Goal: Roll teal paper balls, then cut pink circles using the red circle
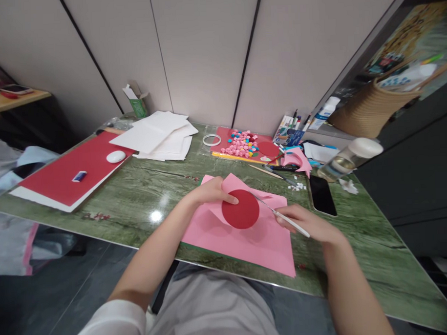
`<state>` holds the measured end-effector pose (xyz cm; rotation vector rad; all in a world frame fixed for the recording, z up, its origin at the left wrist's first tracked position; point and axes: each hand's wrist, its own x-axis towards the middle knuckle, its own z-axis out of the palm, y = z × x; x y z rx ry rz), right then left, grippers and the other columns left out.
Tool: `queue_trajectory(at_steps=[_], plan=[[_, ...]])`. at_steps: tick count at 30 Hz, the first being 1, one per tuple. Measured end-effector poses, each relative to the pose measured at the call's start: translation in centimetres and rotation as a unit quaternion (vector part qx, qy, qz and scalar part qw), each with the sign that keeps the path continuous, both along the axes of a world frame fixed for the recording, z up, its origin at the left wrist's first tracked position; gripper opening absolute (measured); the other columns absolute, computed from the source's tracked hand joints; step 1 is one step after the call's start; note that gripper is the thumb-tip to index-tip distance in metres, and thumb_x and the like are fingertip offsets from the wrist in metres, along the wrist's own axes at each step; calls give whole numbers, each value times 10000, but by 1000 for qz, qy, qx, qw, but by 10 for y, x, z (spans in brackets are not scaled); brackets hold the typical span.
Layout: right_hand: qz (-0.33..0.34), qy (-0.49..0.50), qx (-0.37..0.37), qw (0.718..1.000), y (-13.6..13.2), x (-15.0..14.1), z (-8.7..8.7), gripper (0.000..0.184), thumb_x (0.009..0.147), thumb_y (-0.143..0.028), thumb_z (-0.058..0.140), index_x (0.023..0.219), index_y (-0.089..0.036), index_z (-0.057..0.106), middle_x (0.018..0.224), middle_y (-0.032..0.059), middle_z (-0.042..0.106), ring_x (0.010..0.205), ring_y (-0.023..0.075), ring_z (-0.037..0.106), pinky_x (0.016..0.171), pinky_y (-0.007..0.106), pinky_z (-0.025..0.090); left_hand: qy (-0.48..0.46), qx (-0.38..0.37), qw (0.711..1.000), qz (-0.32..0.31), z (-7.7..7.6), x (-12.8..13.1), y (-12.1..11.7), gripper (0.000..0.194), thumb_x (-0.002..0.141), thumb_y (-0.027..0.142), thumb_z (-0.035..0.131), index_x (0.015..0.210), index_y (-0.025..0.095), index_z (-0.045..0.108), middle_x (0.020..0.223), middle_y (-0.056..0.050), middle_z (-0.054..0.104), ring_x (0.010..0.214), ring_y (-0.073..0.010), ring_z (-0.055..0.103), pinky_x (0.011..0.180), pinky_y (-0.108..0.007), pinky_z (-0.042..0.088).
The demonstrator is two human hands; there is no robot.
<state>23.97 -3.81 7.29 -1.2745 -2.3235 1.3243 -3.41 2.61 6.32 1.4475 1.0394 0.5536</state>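
Note:
My left hand (213,191) is closed, thumb on top of a red paper circle (241,213), pinching it together with a raised pink paper sheet (217,212). Its other fingers are partly hidden by the paper. In my right hand (305,221) are white-handled scissors (295,224), seen nearly edge-on. Their thin blades reach to the upper right edge of the red circle, where the pink paper has a cut in it. More pink paper (263,254) lies flat beneath, at the front edge of the green table (137,219).
Farther back are white sheets (159,133), a tape roll (211,140), pink and blue pompom-like pieces (241,145), markers (290,122) and pink scraps (296,159). A phone (322,196) and a tilted bottle (350,158) are at right. Red board (69,168) lies left.

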Motion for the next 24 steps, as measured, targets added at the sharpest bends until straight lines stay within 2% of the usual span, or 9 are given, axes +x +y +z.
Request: queue_trajectory(at_steps=[7,12,19,24], plan=[[19,-15,-4,1000,0,4,1,388,848,-416,399,556,-163,371,529,-43,332,522,84,310,501,227,238,68,20,996,-46,2,-3,1,417,476,337,739,820,123,645,755,-67,678,675,-203,627,538,-246,453],[32,-42,-8,999,0,7,-2,382,854,-406,387,564,-161,349,533,-47,304,524,79,284,493,222,214,83,5,992,-93,3,-3,2,385,507,381,718,780,122,634,809,-74,676,720,-206,631,544,-244,463],[43,-55,-11,998,1,7,0,366,855,-383,386,569,-162,328,547,-49,271,532,77,255,492,218,202,72,9,993,-98,7,-2,0,319,501,342,722,724,135,625,765,-47,672,679,-179,620,520,-228,447],[46,-40,-19,998,0,4,0,353,858,-359,382,571,-158,344,548,-48,298,540,77,271,504,218,213,101,10,991,-82,5,-2,0,369,473,387,727,715,138,603,753,-39,661,653,-170,604,480,-220,413]])
